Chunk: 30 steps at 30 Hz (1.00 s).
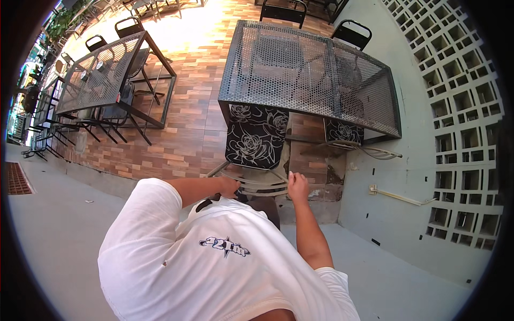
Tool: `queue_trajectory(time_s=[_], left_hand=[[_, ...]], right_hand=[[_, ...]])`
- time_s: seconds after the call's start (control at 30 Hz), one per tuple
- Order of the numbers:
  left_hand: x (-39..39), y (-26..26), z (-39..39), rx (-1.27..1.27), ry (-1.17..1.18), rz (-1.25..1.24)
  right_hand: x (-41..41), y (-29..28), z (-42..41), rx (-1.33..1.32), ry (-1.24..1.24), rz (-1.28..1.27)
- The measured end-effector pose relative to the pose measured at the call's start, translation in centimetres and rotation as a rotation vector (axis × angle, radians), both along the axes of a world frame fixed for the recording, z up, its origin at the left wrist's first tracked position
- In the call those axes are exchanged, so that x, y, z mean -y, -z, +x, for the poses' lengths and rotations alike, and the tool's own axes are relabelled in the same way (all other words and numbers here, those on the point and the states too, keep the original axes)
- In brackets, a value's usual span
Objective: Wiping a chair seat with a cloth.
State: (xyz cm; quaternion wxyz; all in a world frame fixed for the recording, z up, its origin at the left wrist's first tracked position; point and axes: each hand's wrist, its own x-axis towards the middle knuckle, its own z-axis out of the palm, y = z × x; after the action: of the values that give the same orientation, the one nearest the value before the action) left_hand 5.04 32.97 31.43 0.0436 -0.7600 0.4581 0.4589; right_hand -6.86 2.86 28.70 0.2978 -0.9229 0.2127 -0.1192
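Before me is a metal chair whose black seat (255,138) bears pale rose outlines. Its backrest of curved metal bars (259,185) faces my waist. My right hand (298,186) is closed around the right side of that backrest. Close to the backrest's left side and the hem of my white T-shirt (225,277) is my left hand (229,187); its fingers are partly hidden, and whether they grip the bar cannot be told. The front of the seat reaches under a dark perforated metal table (281,64).
A second flower-patterned chair (344,131) is tucked under the table's right part, near a pale wall (385,168) with openwork blocks. Another perforated table (100,72) with chairs stands at left. The wood-look tiled floor (184,140) ends at a raised edge above grey concrete (68,216).
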Motion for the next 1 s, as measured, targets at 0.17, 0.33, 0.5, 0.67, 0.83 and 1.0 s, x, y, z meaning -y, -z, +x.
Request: queue_trajectory(time_s=[0.17,0.33,0.5,0.67,0.83,1.0], left_hand=[[6.2,3.5,-4.2,-0.11,-0.152,-0.236],[15.9,8.2,-6.9,-0.201,-0.389,-0.647],[17.4,7.7,-6.2,-0.33,-0.357,-0.622],[16.9,4.9,-6.2,-0.271,-0.391,-0.46],[14.6,3.0,-5.9,-0.248,-0.393,-0.222],[11.3,1.8,-5.5,-0.195,-0.325,-0.172]], right_hand=[[-0.2,0.2,0.1,0.003,0.003,0.018],[-0.5,-0.5,0.3,0.027,0.02,0.067],[-0.6,-0.8,0.0,0.041,0.073,0.081],[-0.6,0.4,0.1,0.077,0.102,-0.057],[-0.8,0.7,0.2,0.056,0.16,-0.113],[-0.7,0.7,0.2,0.049,0.139,-0.126]])
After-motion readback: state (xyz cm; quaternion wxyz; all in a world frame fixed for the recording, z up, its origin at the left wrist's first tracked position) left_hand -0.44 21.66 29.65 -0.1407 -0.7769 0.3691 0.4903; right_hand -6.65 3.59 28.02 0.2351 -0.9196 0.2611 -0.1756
